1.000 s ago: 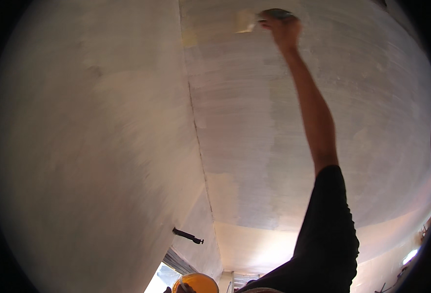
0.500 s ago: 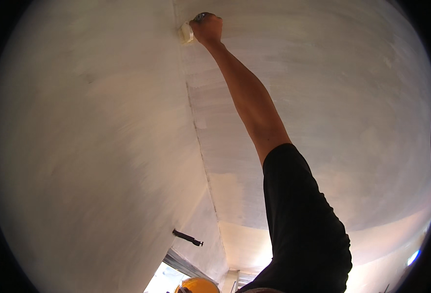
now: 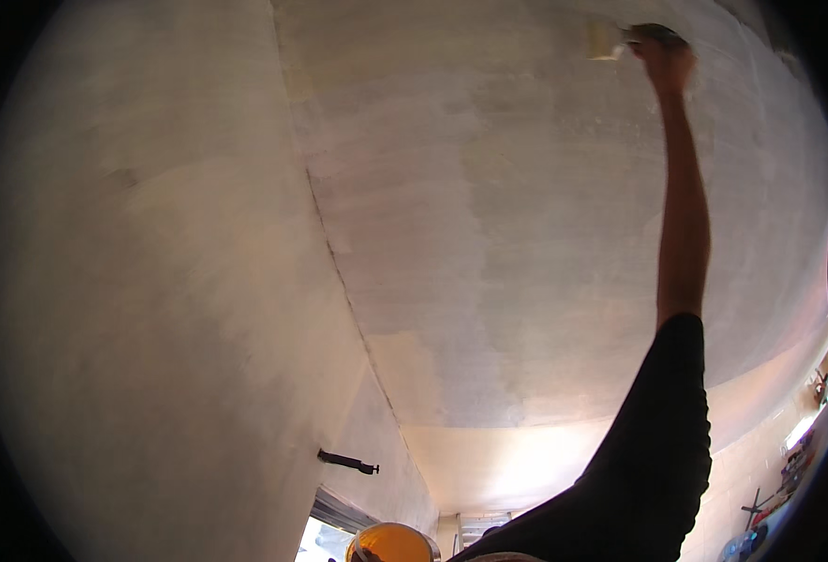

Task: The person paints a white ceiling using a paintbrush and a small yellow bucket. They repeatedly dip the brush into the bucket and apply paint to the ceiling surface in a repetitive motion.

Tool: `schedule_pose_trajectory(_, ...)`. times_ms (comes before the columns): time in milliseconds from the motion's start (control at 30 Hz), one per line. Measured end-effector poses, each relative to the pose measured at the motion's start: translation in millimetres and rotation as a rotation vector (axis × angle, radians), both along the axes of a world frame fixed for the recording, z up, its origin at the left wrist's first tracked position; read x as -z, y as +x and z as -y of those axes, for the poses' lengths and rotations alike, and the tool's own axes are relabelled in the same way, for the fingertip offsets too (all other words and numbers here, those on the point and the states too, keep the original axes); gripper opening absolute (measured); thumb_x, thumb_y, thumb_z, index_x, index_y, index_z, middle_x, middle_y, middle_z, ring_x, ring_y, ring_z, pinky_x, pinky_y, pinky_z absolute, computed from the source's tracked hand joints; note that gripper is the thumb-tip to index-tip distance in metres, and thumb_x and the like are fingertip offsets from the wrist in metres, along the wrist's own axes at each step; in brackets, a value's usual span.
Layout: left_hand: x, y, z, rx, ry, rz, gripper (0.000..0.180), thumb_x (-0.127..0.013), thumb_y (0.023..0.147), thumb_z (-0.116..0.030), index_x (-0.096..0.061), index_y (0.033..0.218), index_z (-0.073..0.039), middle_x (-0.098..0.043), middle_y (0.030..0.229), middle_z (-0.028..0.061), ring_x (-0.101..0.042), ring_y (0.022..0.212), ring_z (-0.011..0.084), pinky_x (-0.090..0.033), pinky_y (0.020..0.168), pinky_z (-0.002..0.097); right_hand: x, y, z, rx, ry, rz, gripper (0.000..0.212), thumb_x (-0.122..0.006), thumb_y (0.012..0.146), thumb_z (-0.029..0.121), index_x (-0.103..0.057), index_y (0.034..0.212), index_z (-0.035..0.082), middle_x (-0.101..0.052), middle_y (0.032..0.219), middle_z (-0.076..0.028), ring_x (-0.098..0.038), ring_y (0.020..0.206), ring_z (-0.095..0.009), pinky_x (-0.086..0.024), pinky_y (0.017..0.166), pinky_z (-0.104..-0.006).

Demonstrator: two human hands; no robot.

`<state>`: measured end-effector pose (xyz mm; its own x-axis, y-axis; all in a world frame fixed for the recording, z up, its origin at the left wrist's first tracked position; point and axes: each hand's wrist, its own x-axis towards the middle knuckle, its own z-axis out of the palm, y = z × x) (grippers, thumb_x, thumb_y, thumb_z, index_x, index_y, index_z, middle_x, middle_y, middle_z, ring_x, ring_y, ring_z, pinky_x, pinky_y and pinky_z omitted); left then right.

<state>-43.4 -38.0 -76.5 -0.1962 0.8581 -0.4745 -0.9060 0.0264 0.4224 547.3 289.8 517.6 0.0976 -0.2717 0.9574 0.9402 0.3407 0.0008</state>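
My right hand [image 3: 665, 61] is raised at the upper right, its fingers closed round the handle of a paintbrush. The wide, pale bristles [image 3: 605, 41] point left and lie against the whitish, streaky ceiling [image 3: 545, 234]. My right arm is stretched out, bare below a black sleeve [image 3: 639, 440]. A yellow-orange bucket [image 3: 397, 541] shows at the lower edge, partly cut off. At its left rim is a small dark shape that I cannot make out. I cannot pick out my left hand.
A pale wall [image 3: 151, 281] fills the left side and meets the ceiling along a dark, cracked seam. From this wall juts a short black bracket [image 3: 348, 462]. Below it is a bright window [image 3: 325, 539]. Assorted objects [image 3: 789, 478] crowd the lower right edge.
My right hand has carried the paintbrush from beside the seam far to the right across the ceiling. The view has shifted slightly, bringing the objects at lower right into sight.
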Motion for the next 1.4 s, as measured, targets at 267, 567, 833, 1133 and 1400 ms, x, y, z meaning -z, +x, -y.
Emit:
schedule_pose_trajectory(267,3.1,0.1,4.6,0.039,0.058,-0.071,0.056,-0.043,0.084,-0.063,-0.06,0.097,-0.012,-0.05,0.06,-0.0032,-0.038,0.045,0.0108,-0.028,0.041,0.0257,-14.4,-77.1,-15.4,-0.423,0.054,0.17,0.019,-0.07,0.079,0.018,-0.073,0.093,0.005,-0.073,0.087,-0.007,-0.07,0.072,-0.015,-0.057,0.068,-0.0277)
schedule_pose_trajectory(567,-13.8,15.1,26.1,-0.14,0.007,-0.185,0.056,-0.041,0.084,-0.065,-0.059,0.091,-0.012,-0.046,0.058,-0.0047,-0.035,0.043,0.008,-0.025,0.039,0.0241,-3.5,-348.7,-153.1,-0.406,0.113,0.131,0.021,-0.073,0.067,0.025,-0.071,0.072,0.005,-0.069,0.07,-0.012,-0.069,0.068,-0.028,-0.055,0.063,-0.0356)
schedule_pose_trajectory(833,-11.5,20.1,33.4,-0.235,-0.043,-0.111,0.055,-0.038,0.085,-0.063,-0.059,0.092,-0.012,-0.046,0.058,-0.004,-0.036,0.044,0.0092,-0.026,0.04,0.0247,-0.4,-451.5,-186.1,-0.649,-0.121,-0.107,0.025,-0.072,0.061,0.025,-0.068,0.07,0.002,-0.067,0.071,-0.019,-0.066,0.069,-0.036,-0.054,0.067,-0.0419)
schedule_pose_trajectory(1133,-3.2,14.8,28.0,-0.154,-0.017,-0.076,0.057,-0.038,0.086,-0.063,-0.06,0.097,-0.011,-0.051,0.064,-0.0014,-0.043,0.05,0.0116,-0.03,0.043,0.0265,-6.7,-345.1,-172.9,-0.561,-0.151,0.001,0.033,-0.071,0.065,0.032,-0.069,0.074,0.001,-0.068,0.074,-0.018,-0.067,0.073,-0.035,-0.054,0.07,-0.042)
schedule_pose_trajectory(1400,-4.2,4.8,21.2,-0.055,-0.028,-0.075,0.062,-0.038,0.086,-0.065,-0.06,0.103,-0.01,-0.05,0.064,-0.0024,-0.038,0.047,0.0104,-0.028,0.043,0.0254,20.5,-50.3,-61.8,-0.206,-0.099,-0.147,0.024,-0.066,0.076,0.034,-0.074,0.08,0.012,-0.07,0.07,-0.003,-0.068,0.067,-0.019,-0.053,0.067,-0.0337)
